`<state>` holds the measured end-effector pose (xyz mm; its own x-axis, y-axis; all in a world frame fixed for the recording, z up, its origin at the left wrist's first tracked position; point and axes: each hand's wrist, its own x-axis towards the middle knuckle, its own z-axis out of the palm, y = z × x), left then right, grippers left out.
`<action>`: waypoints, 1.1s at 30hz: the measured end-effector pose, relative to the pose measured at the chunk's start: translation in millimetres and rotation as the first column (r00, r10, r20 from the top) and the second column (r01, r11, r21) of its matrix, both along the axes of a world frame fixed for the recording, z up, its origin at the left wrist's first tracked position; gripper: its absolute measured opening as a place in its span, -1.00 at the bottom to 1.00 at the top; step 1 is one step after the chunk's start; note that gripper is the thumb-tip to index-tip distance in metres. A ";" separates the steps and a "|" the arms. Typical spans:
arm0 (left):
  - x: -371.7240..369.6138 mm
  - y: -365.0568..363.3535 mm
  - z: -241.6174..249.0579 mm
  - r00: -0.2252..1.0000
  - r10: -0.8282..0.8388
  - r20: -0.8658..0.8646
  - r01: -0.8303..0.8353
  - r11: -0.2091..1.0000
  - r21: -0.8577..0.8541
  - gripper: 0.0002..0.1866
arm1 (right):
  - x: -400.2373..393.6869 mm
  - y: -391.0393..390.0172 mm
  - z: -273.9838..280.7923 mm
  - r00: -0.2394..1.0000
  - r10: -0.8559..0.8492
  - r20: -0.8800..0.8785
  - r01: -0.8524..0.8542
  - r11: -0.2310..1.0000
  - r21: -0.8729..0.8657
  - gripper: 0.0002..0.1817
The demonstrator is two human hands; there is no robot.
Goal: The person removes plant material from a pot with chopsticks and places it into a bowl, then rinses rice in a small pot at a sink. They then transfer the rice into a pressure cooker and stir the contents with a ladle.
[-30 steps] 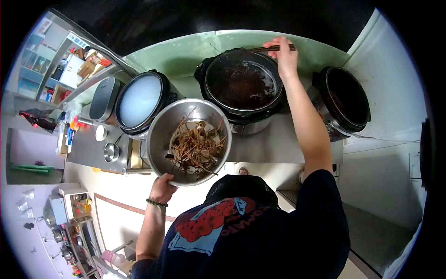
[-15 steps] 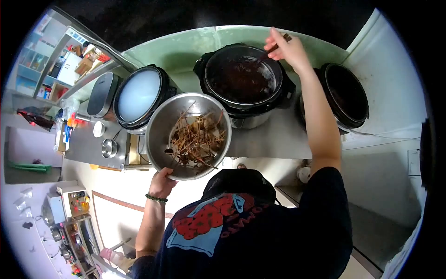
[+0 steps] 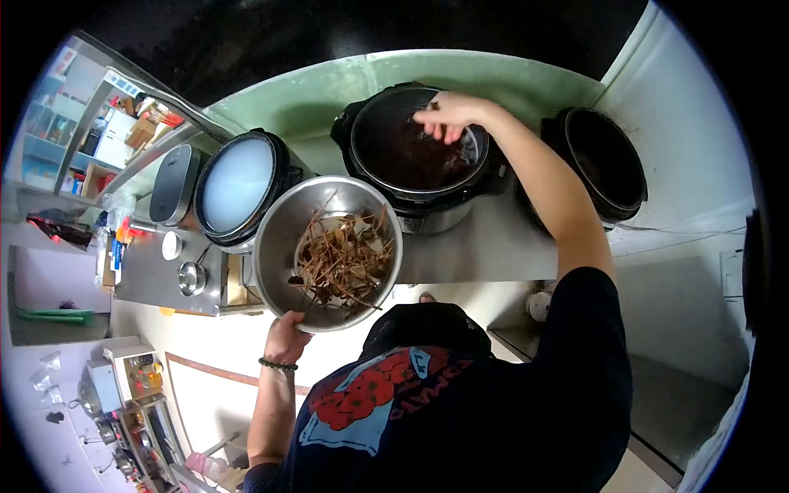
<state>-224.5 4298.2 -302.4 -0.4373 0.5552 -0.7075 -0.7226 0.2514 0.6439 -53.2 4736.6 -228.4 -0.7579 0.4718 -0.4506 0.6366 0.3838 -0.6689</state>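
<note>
My left hand [image 3: 288, 338] grips the near rim of a wide stainless steel bowl [image 3: 271, 230], thumb over the edge. The bowl tilts toward me, with a tangle of brown dried twigs [image 3: 341, 261] in it. My right hand [image 3: 446, 117] is over the open black-rimmed electric pot [image 3: 423, 197], its fingers curled. The dark brown stick that it holds barely shows now, mostly hidden by the fingers and against the dark liquid [image 3: 411, 156] in the pot.
A second pot with a pale, cloudy surface [image 3: 238, 185] stands left, beside a grey-lidded appliance [image 3: 173, 185]. Another dark open pot [image 3: 604, 160] is at right. A small saucepan [image 3: 191, 279] and a white cup [image 3: 172, 246] sit on the steel counter [image 3: 152, 275].
My right hand has moved left and down, from the pot's far right rim to over its middle. The bowl appears slightly lower in view, still in my left hand.
</note>
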 end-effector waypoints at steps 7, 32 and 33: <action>5.3 3.1 15.1 0.999 -0.030 0.033 0.028 0.998 0.061 -0.74 | 12.7 24.6 -42.5 0.539 -0.389 -0.747 0.508 0.858 -0.080 -0.60; -3.3 -5.0 1.3 0.996 -0.086 0.013 0.084 0.989 0.119 -0.72 | 51.1 -52.1 33.4 0.907 -0.242 -0.346 0.255 0.967 -0.009 -0.48; -6.0 -6.7 -2.5 0.995 -0.094 0.018 0.091 0.989 0.112 -0.71 | 36.8 -56.2 19.3 0.934 -0.224 -0.279 0.219 0.974 -0.051 -0.49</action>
<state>-230.4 4291.5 -304.9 -0.3650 0.6682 -0.6483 -0.7144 0.2455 0.6553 -16.4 4680.4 -209.2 -0.7320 0.6359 -0.2448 0.4892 0.2404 -0.8384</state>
